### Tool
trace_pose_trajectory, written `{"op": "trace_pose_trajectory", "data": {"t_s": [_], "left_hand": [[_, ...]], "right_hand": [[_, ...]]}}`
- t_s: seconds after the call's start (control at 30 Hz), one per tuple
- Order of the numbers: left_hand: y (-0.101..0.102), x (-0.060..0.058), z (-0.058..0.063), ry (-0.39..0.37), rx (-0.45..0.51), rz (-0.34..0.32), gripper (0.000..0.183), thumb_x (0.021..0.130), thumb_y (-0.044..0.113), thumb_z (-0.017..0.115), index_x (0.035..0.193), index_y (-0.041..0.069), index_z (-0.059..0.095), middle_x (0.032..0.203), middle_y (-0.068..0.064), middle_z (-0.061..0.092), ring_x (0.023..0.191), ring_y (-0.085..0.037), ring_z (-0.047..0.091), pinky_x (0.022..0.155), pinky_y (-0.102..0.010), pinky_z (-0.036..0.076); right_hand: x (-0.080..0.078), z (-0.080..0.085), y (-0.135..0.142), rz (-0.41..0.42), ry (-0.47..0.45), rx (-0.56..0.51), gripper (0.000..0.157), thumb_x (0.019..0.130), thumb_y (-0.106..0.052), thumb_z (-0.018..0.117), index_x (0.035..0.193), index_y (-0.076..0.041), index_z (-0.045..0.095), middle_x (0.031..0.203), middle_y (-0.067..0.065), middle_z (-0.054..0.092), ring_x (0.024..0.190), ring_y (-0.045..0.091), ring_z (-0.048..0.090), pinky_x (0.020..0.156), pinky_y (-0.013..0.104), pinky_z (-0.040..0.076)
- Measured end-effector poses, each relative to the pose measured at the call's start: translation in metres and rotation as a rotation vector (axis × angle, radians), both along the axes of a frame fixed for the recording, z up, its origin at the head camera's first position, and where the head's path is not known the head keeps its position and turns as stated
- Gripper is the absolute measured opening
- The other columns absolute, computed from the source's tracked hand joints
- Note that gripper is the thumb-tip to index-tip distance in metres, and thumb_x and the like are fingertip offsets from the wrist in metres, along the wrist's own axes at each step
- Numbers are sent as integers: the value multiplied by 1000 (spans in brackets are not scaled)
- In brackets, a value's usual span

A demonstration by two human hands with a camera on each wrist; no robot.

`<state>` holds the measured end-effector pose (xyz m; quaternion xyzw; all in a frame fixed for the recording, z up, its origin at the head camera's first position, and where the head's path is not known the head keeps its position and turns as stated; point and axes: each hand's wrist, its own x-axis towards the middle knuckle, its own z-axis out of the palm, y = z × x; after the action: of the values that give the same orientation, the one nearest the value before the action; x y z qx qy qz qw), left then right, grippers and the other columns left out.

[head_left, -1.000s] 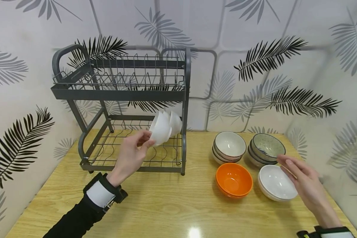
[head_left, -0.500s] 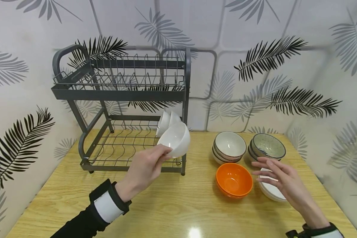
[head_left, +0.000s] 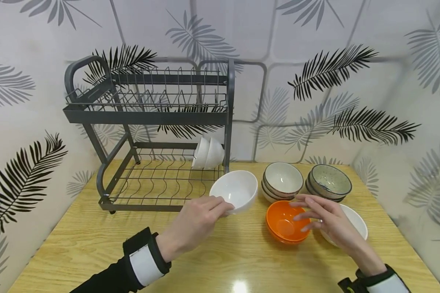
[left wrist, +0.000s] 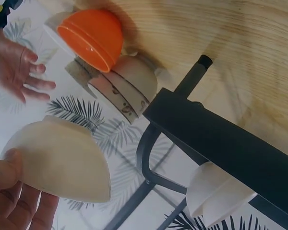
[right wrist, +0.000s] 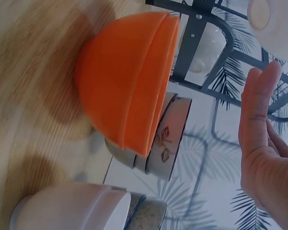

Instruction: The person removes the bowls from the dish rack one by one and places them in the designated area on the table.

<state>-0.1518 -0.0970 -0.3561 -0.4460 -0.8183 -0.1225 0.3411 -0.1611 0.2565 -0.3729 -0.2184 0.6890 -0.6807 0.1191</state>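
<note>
A white bowl (head_left: pixel 236 190) is pinched at its near rim by my left hand (head_left: pixel 196 221), in front of the rack's right end. In the left wrist view the thumb and fingers hold the tilted bowl (left wrist: pixel 62 160) by its edge. My right hand (head_left: pixel 328 221) hovers with fingers spread over the stacked orange bowls (head_left: pixel 287 221) and the stacked white bowls (head_left: pixel 355 221), holding nothing. The right wrist view has this hand (right wrist: pixel 264 134) beside the orange bowls (right wrist: pixel 125 81), apart from the white bowl above it. Several white bowls (head_left: pixel 207 154) lean on the rack's lower tier.
A dark two-tier dish rack (head_left: pixel 146 118) stands at the left against the patterned wall. Behind the orange bowls are a stack of cream bowls (head_left: pixel 283 179) and a stack of speckled green bowls (head_left: pixel 331 181). All stand on a wooden table (head_left: pixel 220 260).
My left hand has brought the white bowl out of the rack, rightward and nearer, turning its opening upward. My right hand has moved left from the white stack toward the orange bowls.
</note>
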Motion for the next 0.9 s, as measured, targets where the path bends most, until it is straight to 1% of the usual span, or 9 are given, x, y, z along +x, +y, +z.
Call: {"op": "trace_pose_trajectory", "data": {"t_s": [0.23,0.3,0.37,0.43,0.53,0.67,0.7,0.8,0.9], "left_hand": [[9,3,-8,22,-75,-47,15,86,12,77,100,16,72,88,7,70,76,-6,68,72,-18,60],[11,3,-10,34,-108,-54,16,87,13,77,102,17,72,88,8,69,75,-6,66,74,-17,59],[13,4,-11,54,-145,-57,18,87,13,77,103,18,73,89,8,69,78,-6,66,78,-18,60],[15,5,-13,87,-173,-63,18,87,13,77,103,19,72,88,9,68,79,-5,66,81,-18,59],[17,7,-15,124,-208,-76,20,86,13,77,103,21,72,87,11,67,80,-4,65,84,-17,58],[20,9,-20,135,-241,-98,19,86,16,77,103,23,71,86,13,66,80,-3,64,81,-16,58],[21,9,-21,135,-249,-101,19,86,16,76,103,23,71,86,13,65,80,-3,64,81,-16,58],[22,10,-23,133,-270,-107,20,86,17,76,104,24,70,86,13,64,81,-3,63,82,-16,57],[23,10,-25,116,-287,-115,20,87,17,76,105,24,70,88,13,65,83,-3,63,85,-16,57]], "right_hand": [[-3,5,-19,-63,3,184,37,111,-30,36,134,-15,61,116,-10,74,91,17,74,66,33,63],[-3,5,-25,-74,-8,211,39,111,-32,37,134,-11,59,111,-7,74,88,19,74,64,35,63],[-4,6,-30,-74,-1,226,44,111,-33,37,135,-2,56,103,-2,73,82,19,73,61,35,62],[-5,6,-35,-75,13,245,48,111,-33,37,135,4,55,94,0,69,76,17,70,57,35,61],[-5,7,-41,-68,36,275,50,111,-32,35,134,9,53,81,1,62,68,12,63,52,33,59],[-5,7,-47,-65,41,322,50,111,-33,36,134,8,54,72,0,56,61,9,56,47,30,55],[-5,6,-49,-63,45,330,50,111,-32,36,132,8,55,71,0,55,61,9,55,46,29,54],[-5,4,-52,-55,74,352,47,111,-30,38,109,12,59,69,0,52,57,8,52,43,28,52],[-5,1,-53,-55,129,379,40,110,-25,40,97,9,58,66,0,50,51,8,50,39,30,49]]}}
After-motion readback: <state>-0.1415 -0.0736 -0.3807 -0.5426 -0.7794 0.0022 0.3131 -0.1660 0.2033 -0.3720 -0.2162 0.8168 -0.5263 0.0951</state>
